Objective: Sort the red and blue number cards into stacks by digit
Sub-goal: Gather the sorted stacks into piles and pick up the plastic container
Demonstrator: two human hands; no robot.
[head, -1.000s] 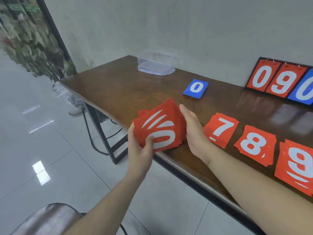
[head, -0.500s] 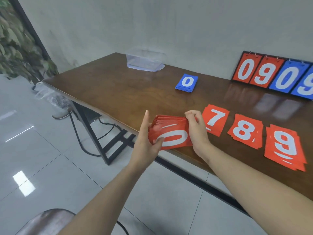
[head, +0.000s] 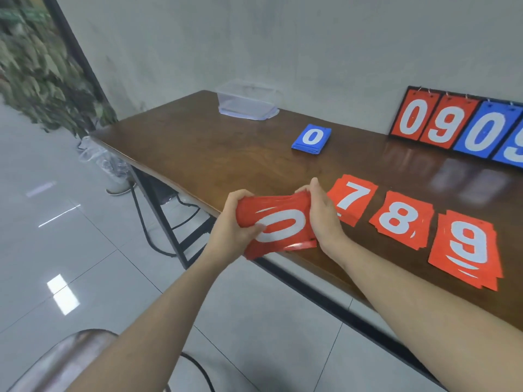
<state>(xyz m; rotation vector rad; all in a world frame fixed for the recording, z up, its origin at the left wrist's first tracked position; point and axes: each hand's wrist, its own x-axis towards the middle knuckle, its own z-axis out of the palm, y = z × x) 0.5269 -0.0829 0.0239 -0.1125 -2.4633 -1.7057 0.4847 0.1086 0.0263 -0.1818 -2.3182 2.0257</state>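
Red cards showing a white 0 are sitting bunched in both hands over the near edge of the table, partly overhanging it; the left hand is gripping their left side, fingers curled over the far edge and thumb pressing on top, while the right hand is clasping their right side with fingers wrapped round the far corner. Just right of that hand, a red 7 stack is lying flat on the wood, with a red 8 stack beside it and a red 9 stack nearest the camera, each one loosely fanned. Farther back a blue 0 stack is resting alone. A scoreboard is leaning against the wall, reading 0, 9 in red and 0, 9 in blue. A clear tub is standing at the far end of the table. A chair is showing at the lower left
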